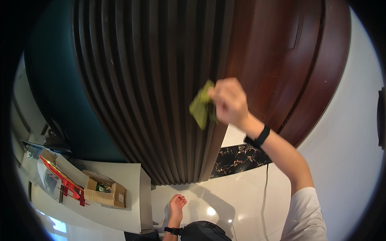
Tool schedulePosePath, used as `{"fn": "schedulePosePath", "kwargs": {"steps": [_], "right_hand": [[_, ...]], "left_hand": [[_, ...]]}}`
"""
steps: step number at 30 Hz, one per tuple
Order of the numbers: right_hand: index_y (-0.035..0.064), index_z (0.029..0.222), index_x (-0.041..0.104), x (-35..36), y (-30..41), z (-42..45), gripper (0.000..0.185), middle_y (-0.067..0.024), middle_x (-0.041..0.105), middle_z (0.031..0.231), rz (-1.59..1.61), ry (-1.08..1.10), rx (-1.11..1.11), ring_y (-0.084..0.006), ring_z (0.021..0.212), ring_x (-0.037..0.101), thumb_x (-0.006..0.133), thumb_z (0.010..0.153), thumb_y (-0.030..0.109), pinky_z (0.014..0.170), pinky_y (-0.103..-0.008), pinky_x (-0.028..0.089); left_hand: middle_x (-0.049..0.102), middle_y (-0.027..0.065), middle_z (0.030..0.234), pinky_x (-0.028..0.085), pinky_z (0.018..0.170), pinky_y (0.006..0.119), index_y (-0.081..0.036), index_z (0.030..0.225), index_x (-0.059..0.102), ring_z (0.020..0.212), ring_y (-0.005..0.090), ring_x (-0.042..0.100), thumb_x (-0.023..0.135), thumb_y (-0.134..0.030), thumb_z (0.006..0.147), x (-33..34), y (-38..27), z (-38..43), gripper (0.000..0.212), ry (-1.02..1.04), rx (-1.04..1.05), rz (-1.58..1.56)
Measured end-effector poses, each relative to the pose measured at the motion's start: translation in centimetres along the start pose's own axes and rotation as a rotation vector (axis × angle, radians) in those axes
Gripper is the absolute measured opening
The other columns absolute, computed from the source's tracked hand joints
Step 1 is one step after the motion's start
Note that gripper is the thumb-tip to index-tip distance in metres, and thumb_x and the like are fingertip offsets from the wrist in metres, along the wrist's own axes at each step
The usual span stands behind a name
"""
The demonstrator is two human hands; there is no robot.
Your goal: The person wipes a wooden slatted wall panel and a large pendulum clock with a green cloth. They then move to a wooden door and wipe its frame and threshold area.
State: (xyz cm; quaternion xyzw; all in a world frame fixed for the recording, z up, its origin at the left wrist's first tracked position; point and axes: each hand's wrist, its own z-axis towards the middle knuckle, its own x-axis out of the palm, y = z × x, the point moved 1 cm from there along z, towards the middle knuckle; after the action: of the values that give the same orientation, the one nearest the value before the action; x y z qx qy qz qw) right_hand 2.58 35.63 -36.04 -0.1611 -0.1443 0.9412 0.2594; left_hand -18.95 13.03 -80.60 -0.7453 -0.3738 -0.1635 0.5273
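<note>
My right hand (230, 101) is raised in front of the slatted wall panel and grips a thin olive-green cloth (199, 108). The cloth hangs loosely to the left of my fingers, over the dark vertical slats (169, 90). Whether it touches them I cannot tell. Motion blurs the hand and cloth a little. Low in the view, my left hand (177, 206) hovers above the tiled floor with its fingers loosely curled and nothing in it. Each wrist wears a black band.
Right of the slats stands a reddish-brown wooden door (271, 66) beside a white wall (337, 144). A white cabinet (132, 186) at lower left carries an open cardboard box (104, 195) and a red decoration (66, 183). A cable (265, 192) runs across the floor past a black marble threshold (238, 159).
</note>
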Motion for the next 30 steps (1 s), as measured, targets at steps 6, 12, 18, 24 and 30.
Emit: {"fn": "schedulePosePath", "kwargs": {"steps": [6, 12, 18, 24, 30], "right_hand": [[0.0000, 0.096, 0.066, -2.9, -11.8, 25.4, 0.013, -0.0133, 0.061, 0.087, -0.075, -0.498, 0.125, -0.0280, 0.075, 0.061, 0.076, 0.088, -0.004, 0.069, -0.0400, 0.048], [0.0059, 0.096, 0.068, -3.6, -12.1, 30.8, 0.017, -0.0114, 0.068, 0.098, -0.216, -0.506, 0.081, -0.0358, 0.095, 0.068, 0.076, 0.083, -0.003, 0.081, -0.0428, 0.054], [0.0027, 0.087, 0.066, -1.9, -5.1, 15.9, 0.014, -0.0122, 0.067, 0.091, -0.160, -0.155, -0.008, -0.0341, 0.092, 0.065, 0.072, 0.082, -0.009, 0.080, -0.0415, 0.055], [0.0032, 0.087, 0.068, -4.0, -3.4, 14.8, 0.017, -0.0116, 0.067, 0.090, -0.140, 0.172, -0.220, -0.0325, 0.086, 0.067, 0.071, 0.080, -0.012, 0.075, -0.0415, 0.058], [0.0001, 0.093, 0.068, -3.6, -10.9, 32.1, 0.017, -0.0141, 0.068, 0.094, -0.087, -0.343, 0.210, -0.0328, 0.086, 0.068, 0.076, 0.082, -0.010, 0.076, -0.0375, 0.055]], "left_hand": [[0.065, 0.0056, 0.086, 0.054, 0.077, 0.032, -0.010, 0.094, 0.061, 0.079, 0.0194, 0.065, 0.057, -0.026, 0.104, -0.6, 0.0, 0.7, 0.019, -0.037, 0.031, 0.042], [0.066, 0.0065, 0.085, 0.054, 0.073, 0.033, -0.009, 0.095, 0.061, 0.077, 0.0204, 0.065, 0.056, -0.027, 0.104, -0.8, 1.8, 3.4, 0.020, 0.003, 0.025, 0.015], [0.067, 0.0091, 0.082, 0.055, 0.068, 0.033, -0.004, 0.094, 0.064, 0.072, 0.0211, 0.067, 0.056, -0.023, 0.104, -0.5, 5.4, 4.8, 0.023, 0.055, -0.041, 0.014], [0.072, 0.0113, 0.087, 0.059, 0.074, 0.034, -0.003, 0.099, 0.067, 0.081, 0.0227, 0.072, 0.057, -0.025, 0.104, -3.3, 5.3, 4.8, 0.025, 0.060, -0.120, 0.186], [0.075, 0.0058, 0.112, 0.058, 0.090, 0.034, -0.006, 0.121, 0.071, 0.100, 0.0174, 0.073, 0.059, -0.030, 0.109, 1.2, -3.1, -4.4, 0.030, 0.224, -0.114, 0.283]]}}
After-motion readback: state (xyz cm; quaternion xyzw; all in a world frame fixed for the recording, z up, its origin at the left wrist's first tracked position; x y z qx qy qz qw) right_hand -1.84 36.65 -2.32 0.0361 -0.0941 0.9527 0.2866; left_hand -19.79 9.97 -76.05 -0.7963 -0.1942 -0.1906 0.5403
